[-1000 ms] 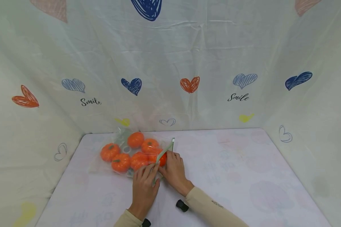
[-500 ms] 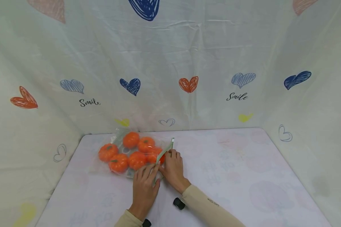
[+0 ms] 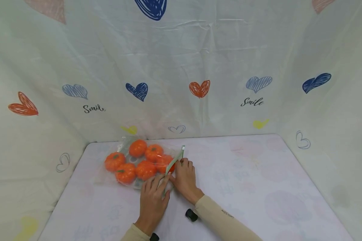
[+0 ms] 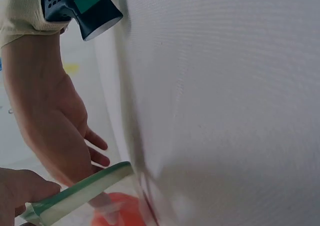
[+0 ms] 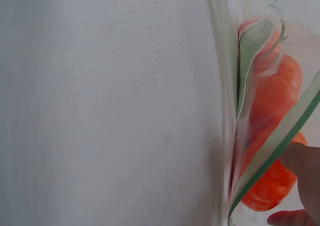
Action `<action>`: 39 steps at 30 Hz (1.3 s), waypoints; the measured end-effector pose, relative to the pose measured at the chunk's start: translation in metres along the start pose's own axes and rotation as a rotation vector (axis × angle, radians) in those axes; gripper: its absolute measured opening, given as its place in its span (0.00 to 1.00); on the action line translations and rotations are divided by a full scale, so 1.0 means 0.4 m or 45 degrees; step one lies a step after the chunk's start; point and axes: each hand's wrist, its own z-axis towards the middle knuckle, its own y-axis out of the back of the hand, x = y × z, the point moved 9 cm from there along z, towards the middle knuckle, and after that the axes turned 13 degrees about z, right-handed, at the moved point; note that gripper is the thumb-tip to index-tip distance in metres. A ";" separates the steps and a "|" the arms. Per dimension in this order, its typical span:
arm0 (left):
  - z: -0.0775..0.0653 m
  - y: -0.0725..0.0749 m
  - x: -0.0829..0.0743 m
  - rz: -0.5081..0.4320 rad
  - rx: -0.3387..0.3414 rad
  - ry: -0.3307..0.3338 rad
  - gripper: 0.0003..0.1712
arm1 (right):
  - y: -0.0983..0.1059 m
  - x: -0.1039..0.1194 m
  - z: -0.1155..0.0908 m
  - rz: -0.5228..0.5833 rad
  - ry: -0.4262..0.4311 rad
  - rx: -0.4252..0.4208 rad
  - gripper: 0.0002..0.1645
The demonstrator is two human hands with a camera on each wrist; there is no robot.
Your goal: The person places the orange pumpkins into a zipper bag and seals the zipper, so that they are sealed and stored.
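Observation:
A clear zip bag (image 3: 129, 160) with a green strip (image 3: 174, 161) along its mouth lies at the table's far left. Inside are several orange, ribbed, pumpkin-like pieces (image 3: 125, 173) with green stems. My left hand (image 3: 152, 202) pinches the near end of the strip between thumb and finger, as the left wrist view shows. Against the bag's mouth, farther along, my right hand (image 3: 185, 177) grips the edge. Its thumb (image 5: 300, 168) meets the green strip in the right wrist view, beside an orange piece (image 5: 272, 183). Some right fingertips are hidden.
The white table (image 3: 244, 187) extends right of the bag. A pale curtain (image 3: 175, 60) printed with hearts stands behind and at both sides. Black wrist cameras (image 3: 191, 215) sit below the forearms, close to the tabletop.
The orange pieces have shifted slightly left and settled inside the bag since a second ago. Both hands keep nearly the same place on its mouth, while the view has drifted a little.

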 end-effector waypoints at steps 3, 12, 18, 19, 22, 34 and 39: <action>0.002 0.009 -0.002 0.020 -0.020 -0.037 0.42 | 0.011 -0.008 -0.001 0.042 -0.032 0.021 0.32; 0.049 0.051 -0.004 0.071 0.003 -0.095 0.33 | 0.054 -0.037 0.001 0.105 -0.077 0.005 0.35; 0.104 0.077 0.005 0.043 0.034 -0.107 0.26 | 0.078 -0.060 0.009 0.115 -0.091 -0.017 0.32; 0.116 0.077 0.008 0.033 0.047 -0.108 0.25 | 0.081 -0.065 0.011 0.114 -0.101 -0.018 0.32; 0.161 0.072 0.020 -0.002 0.098 -0.104 0.22 | 0.090 -0.082 0.020 0.123 -0.128 -0.026 0.30; 0.345 -0.066 0.077 -0.073 0.512 -0.189 0.23 | 0.115 -0.125 0.050 0.120 -0.159 -0.045 0.26; 0.379 -0.143 0.076 -0.096 0.751 -0.264 0.28 | 0.117 -0.136 0.063 0.122 -0.165 -0.045 0.26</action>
